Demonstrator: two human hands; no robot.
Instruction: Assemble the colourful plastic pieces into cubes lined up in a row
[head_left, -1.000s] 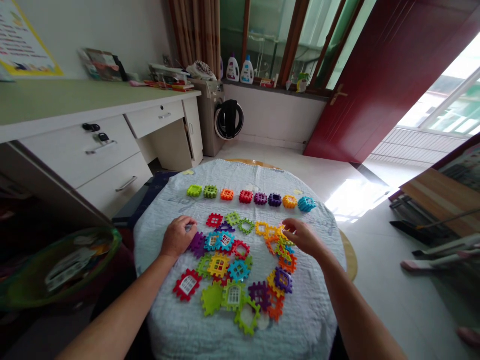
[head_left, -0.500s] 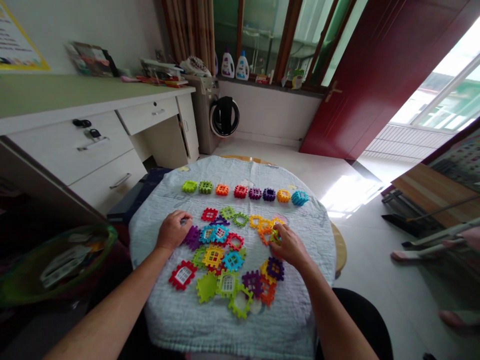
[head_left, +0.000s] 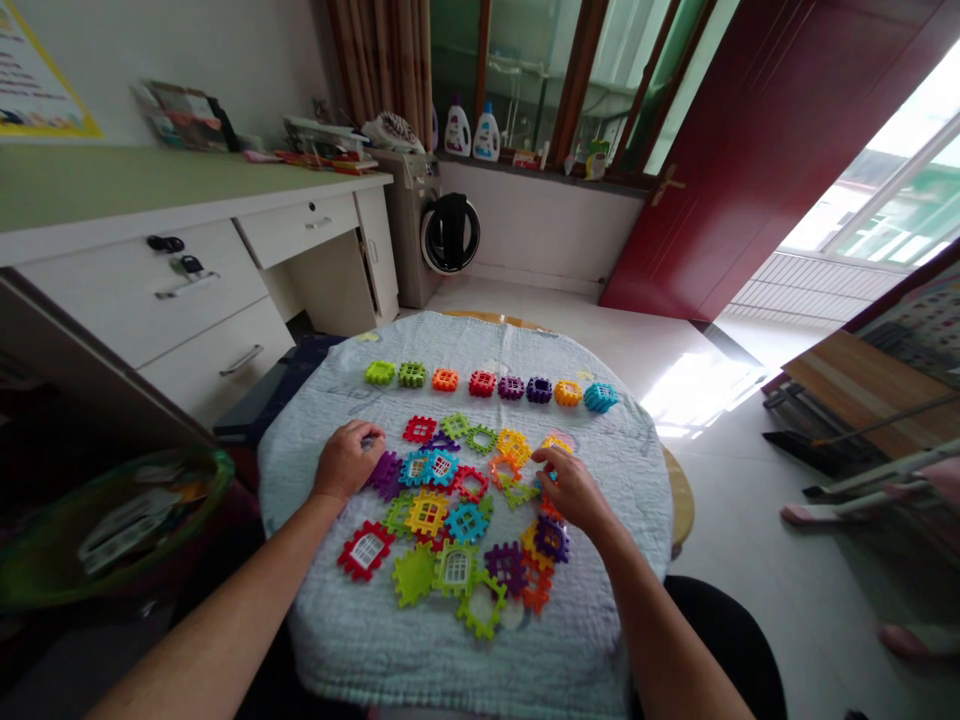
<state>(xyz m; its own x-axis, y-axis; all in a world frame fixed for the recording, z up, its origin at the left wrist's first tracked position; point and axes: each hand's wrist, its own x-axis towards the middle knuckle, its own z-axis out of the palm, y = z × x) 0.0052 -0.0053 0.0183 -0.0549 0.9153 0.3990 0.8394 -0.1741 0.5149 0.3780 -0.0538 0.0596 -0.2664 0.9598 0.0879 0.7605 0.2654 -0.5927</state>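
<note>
My left hand (head_left: 349, 460) rests on the tablecloth, its fingers curled around a small greyish thing that is too hidden to name. A purple plastic building tile (head_left: 385, 476) lies right beside its fingertips. My right hand (head_left: 574, 488) hovers low over the right side of the loose tiles, thumb and fingers apart. Left of its fingertips lie a yellow tile (head_left: 514, 446), an orange tile frame (head_left: 505, 468) and a green tile (head_left: 517, 491). Blue and orange pieces show partly under that hand. A dark purple tile (head_left: 552, 539) lies just below it.
A row of several assembled coloured blocks, including a red one (head_left: 482, 384) and a blue one (head_left: 601, 397), runs along the far side. More tiles, such as a red one (head_left: 366, 550), cover the middle of the cloth-covered round table (head_left: 337, 640). A basket (head_left: 214, 470) stands left.
The yellow, orange and green tiles have shifted left and toward me, out from under my right hand. Its fingers have come off them. My left hand stays in place.
</note>
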